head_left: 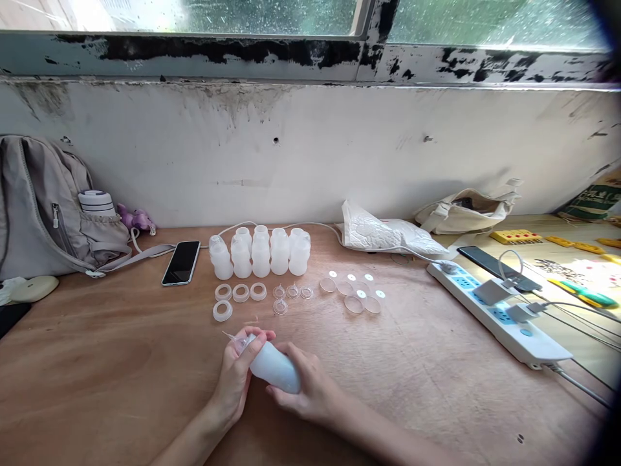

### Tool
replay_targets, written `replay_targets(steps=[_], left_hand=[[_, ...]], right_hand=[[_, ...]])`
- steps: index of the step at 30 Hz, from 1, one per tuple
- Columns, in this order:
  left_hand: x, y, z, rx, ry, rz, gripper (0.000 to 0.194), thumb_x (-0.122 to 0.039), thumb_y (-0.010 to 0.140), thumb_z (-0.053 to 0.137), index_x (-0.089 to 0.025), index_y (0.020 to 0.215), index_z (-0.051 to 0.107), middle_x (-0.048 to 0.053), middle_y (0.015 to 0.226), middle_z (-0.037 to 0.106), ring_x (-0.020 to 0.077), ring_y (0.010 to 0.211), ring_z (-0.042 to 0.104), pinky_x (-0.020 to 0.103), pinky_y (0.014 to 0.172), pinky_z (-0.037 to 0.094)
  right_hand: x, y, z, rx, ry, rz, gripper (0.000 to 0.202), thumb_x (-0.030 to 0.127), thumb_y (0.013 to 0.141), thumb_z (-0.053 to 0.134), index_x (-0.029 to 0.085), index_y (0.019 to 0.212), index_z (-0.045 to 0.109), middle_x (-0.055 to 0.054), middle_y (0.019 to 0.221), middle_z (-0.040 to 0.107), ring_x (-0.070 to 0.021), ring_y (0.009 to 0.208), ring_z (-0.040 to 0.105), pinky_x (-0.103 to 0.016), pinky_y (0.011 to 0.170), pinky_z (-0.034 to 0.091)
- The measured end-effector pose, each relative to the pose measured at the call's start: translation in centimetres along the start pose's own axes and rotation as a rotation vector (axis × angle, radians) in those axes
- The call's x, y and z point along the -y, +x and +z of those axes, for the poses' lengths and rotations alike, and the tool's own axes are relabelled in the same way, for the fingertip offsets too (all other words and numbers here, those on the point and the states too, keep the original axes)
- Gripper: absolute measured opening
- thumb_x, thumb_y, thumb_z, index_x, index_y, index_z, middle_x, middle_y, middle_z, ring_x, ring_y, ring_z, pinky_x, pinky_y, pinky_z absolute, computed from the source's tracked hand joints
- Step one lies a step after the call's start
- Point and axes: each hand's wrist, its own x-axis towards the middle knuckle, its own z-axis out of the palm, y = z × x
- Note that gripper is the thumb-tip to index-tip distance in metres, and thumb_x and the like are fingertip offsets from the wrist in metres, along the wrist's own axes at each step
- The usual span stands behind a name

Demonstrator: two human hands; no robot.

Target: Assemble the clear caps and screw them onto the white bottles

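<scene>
A frosted plastic bottle (275,370) lies tilted between my hands, low over the wooden table. My left hand (235,378) is closed round its neck end, where a clear part with a thin pointed tip (237,342) sticks out; my fingers partly hide how it sits on the bottle. Round the bottle's lower body my right hand (310,383) is wrapped. Beyond the hands lie several white collar rings (240,293), several clear teat-like pieces (292,291), several clear round covers (354,304) and small white discs (353,277). Behind them several similar frosted bottles (261,257) stand in a cluster.
A phone (181,263) and a grey backpack (43,207) are at the left. On the right, a power strip (499,315) with chargers and cables stands near another phone (495,266). White padded packets (373,230) and a cream bag (466,213) lie along the wall.
</scene>
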Motion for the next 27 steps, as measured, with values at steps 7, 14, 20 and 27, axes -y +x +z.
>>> replay_targets(steps=[7,14,20,27], left_hand=[[-0.7,-0.3,0.1,0.008,-0.006,0.062,0.015,-0.028,0.065,0.064,-0.017,0.064,0.053,0.002,0.073,0.063,0.0219,0.093,0.056,0.027,0.075,0.043],[-0.7,-0.7,0.1,0.026,-0.055,0.099,0.015,-0.028,0.065,0.064,-0.017,0.063,0.054,0.001,0.068,0.059,0.0231,0.097,0.054,0.029,0.079,0.041],[-0.2,-0.7,-0.2,0.154,-0.06,0.091,0.036,-0.036,0.065,0.067,-0.021,0.096,0.054,0.006,0.098,0.059,0.025,0.102,0.05,0.031,0.077,0.044],[0.3,-0.7,0.6,0.175,0.042,-0.131,0.036,-0.037,0.072,0.06,-0.015,0.1,0.055,0.008,0.093,0.06,0.0233,0.089,0.055,0.03,0.069,0.045]], right_hand=[[1.6,0.3,-0.3,0.124,0.456,0.388,0.037,0.031,0.059,0.068,0.015,0.09,0.056,0.0,0.074,0.056,-0.012,0.061,0.05,-0.02,0.05,0.038],[1.2,0.6,-0.4,0.33,0.936,0.598,0.032,0.027,0.06,0.059,0.013,0.088,0.055,0.0,0.058,0.056,-0.0067,0.04,0.045,-0.015,0.034,0.024],[0.9,0.6,-0.2,0.338,1.058,0.497,0.041,0.042,0.07,0.057,0.014,0.099,0.049,-0.002,0.069,0.056,-0.0083,0.048,0.049,-0.015,0.035,0.028],[1.1,0.9,-1.3,0.181,0.675,0.259,0.04,0.048,0.078,0.049,0.021,0.106,0.053,-0.004,0.092,0.051,-0.0136,0.077,0.05,-0.024,0.062,0.043]])
